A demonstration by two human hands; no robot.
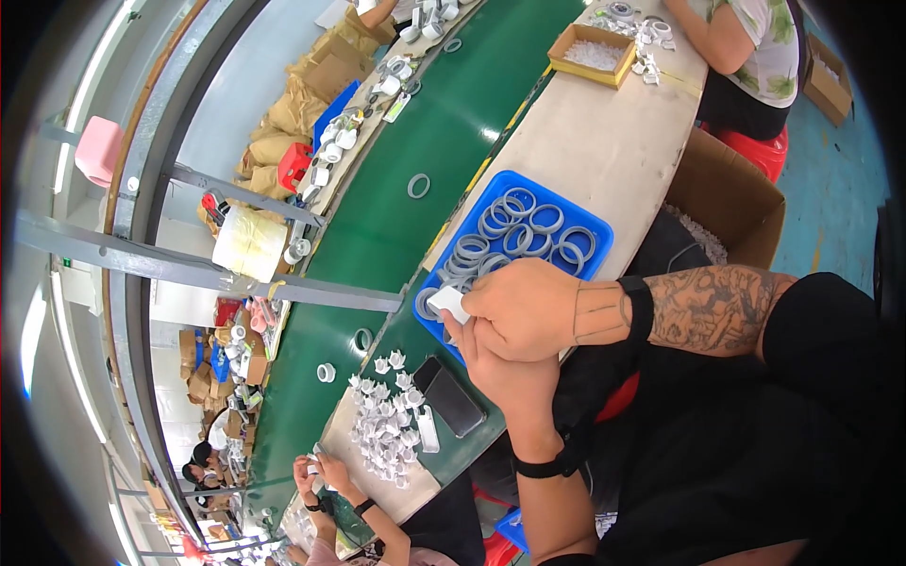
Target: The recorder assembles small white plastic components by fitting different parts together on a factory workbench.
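Pinching a small white plastic piece (450, 304), left hand (510, 373) and right hand (522, 307) meet. Round grey rings (472, 255) lie beside this grip, right hand nearer.

The tray (602, 231) is at the middle of the worktable (613, 127), with rings (470, 247) in it. A shallow box (590, 74) sits at the table's far right. A phone (453, 396) lies near left of the tray; left of it is a parts pile (385, 432). Left beyond the table runs the belt (377, 222), one loose ring (410, 188) on it. A carton (741, 193) stands right of the table.
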